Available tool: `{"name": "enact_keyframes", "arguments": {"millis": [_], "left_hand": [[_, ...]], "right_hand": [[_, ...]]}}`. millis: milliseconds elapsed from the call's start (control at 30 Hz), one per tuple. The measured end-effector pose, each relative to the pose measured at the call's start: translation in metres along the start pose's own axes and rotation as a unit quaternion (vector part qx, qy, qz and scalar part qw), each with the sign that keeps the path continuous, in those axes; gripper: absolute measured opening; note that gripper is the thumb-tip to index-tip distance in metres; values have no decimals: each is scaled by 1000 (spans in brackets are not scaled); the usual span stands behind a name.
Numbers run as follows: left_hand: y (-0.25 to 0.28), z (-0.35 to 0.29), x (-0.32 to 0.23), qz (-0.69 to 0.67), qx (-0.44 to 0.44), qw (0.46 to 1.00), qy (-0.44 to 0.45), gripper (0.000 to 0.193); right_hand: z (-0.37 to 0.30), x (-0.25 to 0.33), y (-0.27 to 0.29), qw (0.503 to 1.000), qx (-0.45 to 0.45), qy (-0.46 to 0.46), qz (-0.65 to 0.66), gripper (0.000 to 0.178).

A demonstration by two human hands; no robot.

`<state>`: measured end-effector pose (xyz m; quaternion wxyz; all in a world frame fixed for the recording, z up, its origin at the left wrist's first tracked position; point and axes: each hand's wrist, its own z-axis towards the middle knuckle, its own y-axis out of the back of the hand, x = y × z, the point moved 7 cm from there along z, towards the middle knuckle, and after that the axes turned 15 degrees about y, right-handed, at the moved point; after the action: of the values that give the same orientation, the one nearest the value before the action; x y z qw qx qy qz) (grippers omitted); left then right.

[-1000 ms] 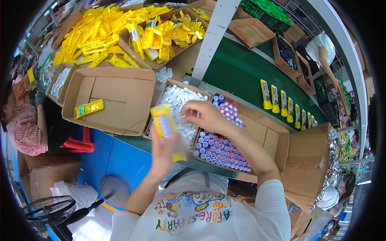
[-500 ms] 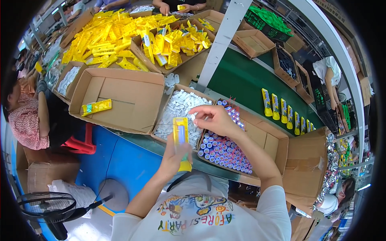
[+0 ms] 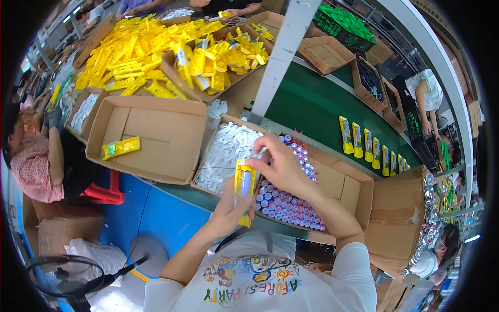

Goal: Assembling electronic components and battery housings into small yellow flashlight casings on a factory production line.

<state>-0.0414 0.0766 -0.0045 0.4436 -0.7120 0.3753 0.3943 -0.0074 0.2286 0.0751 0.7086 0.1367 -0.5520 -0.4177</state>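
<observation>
My left hand (image 3: 228, 207) is wrapped round a long yellow plastic housing (image 3: 240, 179), upright in front of me. A lilac cylindrical cell (image 3: 246, 183) lies inside it, and a thin dark wire sticks out to the left of its upper end. My right hand (image 3: 278, 165) is at that upper end, thumb at the rim, fingers bent together; what they pinch is too small to make out. Behind the hands stands a carton of small white plastic parts (image 3: 224, 151). Right of it, below my right forearm, a carton holds many upright lilac cells (image 3: 291, 208) with red wires.
A shallow carton (image 3: 156, 125) at left holds one yellow housing (image 3: 120, 147). Yellow housings (image 3: 130, 49) lie heaped behind it. A grey metal post (image 3: 286, 57) rises beside the green conveyor (image 3: 312, 104), where several filled housings (image 3: 358, 140) stand in a row. Co-workers sit around.
My right hand has come down to the housing's upper end. The left hand and housing have shifted slightly right, bringing the two hands together.
</observation>
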Motion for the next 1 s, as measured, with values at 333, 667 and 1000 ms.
{"name": "enact_keyframes", "arguments": {"millis": [333,667,1000], "left_hand": [[384,-69,-96,731,-446,478,196,31],[121,-18,-94,-123,-236,963,34,33],[-54,23,-27,-271,49,952,138,46]], "right_hand": [[-6,-266,252,884,-314,-11,-346,11],[-6,-214,180,943,-121,-16,-310,26],[-92,40,30,930,67,360,13,24]]}}
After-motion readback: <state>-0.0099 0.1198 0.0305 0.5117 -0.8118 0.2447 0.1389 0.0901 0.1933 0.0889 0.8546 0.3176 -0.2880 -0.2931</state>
